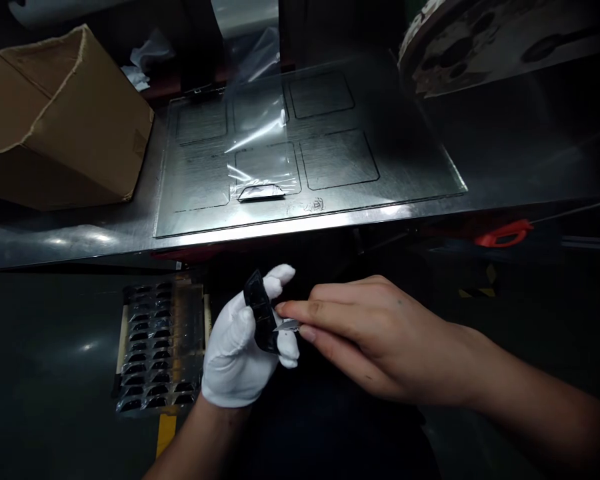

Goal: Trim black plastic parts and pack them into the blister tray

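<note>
My left hand [243, 343], in a white glove, is closed around a small black curved part [260, 310] that looks like plastic, its hollow side toward me. My bare right hand [365, 337] pinches a thin, pale grey blade-like piece [289, 325] between thumb and fingers. The tip of this piece meets the right-hand edge of the black part. Whether it presses into the edge or only rests there I cannot tell. Both hands are in front of the metal bench [95, 237], below its edge.
A glass sheet [405, 193] lies on the bench, with a clear plastic film [260, 133] and a dark part [261, 193] on it. A cardboard box [95, 133] stands left. Lower left, a tray [195, 340] holds several black parts. An orange-red handle [505, 235] is at right.
</note>
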`<state>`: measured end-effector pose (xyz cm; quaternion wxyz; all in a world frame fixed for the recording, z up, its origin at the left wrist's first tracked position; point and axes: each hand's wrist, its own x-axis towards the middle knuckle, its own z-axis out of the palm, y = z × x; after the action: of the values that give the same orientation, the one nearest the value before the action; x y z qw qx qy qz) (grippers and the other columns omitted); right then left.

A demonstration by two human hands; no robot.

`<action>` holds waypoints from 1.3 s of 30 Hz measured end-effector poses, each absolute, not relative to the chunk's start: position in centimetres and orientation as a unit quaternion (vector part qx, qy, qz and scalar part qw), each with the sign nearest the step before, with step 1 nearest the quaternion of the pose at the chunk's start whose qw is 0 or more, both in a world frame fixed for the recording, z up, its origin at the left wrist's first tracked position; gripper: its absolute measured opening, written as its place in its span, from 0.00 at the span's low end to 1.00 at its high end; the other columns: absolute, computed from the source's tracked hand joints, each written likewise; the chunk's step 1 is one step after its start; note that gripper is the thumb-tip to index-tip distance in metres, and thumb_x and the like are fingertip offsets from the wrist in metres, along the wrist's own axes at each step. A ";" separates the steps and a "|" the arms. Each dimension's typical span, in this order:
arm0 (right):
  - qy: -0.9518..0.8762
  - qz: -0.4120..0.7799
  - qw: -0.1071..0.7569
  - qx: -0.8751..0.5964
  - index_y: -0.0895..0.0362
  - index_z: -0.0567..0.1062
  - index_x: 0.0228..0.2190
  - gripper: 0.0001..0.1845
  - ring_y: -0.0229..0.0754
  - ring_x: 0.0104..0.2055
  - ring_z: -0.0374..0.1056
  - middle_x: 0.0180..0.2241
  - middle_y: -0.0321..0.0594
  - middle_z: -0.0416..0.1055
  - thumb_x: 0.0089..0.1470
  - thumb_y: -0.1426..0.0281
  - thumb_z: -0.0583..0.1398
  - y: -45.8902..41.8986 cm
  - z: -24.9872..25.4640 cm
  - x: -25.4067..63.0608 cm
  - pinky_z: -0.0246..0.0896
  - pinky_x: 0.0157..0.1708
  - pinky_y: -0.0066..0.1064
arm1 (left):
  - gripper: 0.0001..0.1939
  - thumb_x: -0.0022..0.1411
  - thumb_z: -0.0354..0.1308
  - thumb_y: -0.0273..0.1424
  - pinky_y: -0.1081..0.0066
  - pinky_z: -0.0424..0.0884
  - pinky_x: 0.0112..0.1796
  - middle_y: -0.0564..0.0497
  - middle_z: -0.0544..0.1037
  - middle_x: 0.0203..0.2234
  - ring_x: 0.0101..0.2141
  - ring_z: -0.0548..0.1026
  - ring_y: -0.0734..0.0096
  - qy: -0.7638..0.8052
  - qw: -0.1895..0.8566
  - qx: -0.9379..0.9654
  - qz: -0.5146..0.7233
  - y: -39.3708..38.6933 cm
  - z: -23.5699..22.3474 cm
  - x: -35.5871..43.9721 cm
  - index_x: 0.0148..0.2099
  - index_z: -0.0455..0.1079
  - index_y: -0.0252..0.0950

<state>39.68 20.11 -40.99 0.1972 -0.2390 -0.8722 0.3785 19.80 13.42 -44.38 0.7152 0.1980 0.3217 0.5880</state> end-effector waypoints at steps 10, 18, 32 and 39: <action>-0.833 0.397 0.280 -0.265 0.57 0.75 0.59 0.20 0.37 0.41 0.72 0.41 0.41 0.76 0.68 0.75 0.58 20.9 -40.2 40.0 0.68 0.40 0.27 | 0.18 0.70 0.60 0.43 0.81 0.75 0.23 0.43 0.70 0.66 0.27 0.80 0.80 0.314 0.701 0.235 0.595 13.5 -44.3 19.5 0.56 0.80 0.43; -0.904 0.217 0.235 -0.284 0.55 0.76 0.60 0.21 0.44 0.43 0.70 0.43 0.45 0.77 0.68 0.70 0.58 22.2 -38.4 40.1 0.67 0.40 0.35 | 0.20 0.66 0.66 0.41 0.77 0.78 0.30 0.49 0.82 0.26 0.27 0.80 0.71 0.382 0.698 0.252 0.551 13.1 -43.0 19.9 0.56 0.79 0.39; -0.937 0.097 0.149 -0.302 0.55 0.80 0.56 0.20 0.45 0.38 0.67 0.38 0.44 0.79 0.72 0.65 0.53 22.5 -38.0 39.4 0.55 0.30 0.34 | 0.18 0.64 0.69 0.39 0.74 0.78 0.30 0.48 0.81 0.26 0.26 0.80 0.70 0.439 0.694 0.247 0.515 12.6 -42.8 20.0 0.54 0.81 0.39; -0.946 0.073 0.117 -0.294 0.54 0.79 0.57 0.20 0.46 0.40 0.69 0.39 0.42 0.79 0.71 0.67 0.54 22.7 -38.1 39.9 0.58 0.31 0.36 | 0.18 0.65 0.67 0.41 0.77 0.75 0.25 0.46 0.80 0.22 0.23 0.78 0.70 0.425 0.733 0.222 0.482 12.9 -43.1 19.4 0.53 0.81 0.37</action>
<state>39.87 22.74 -38.07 0.1169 -0.2940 -0.9458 0.0734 19.43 12.88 -43.14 0.7333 0.2223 0.4251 0.4818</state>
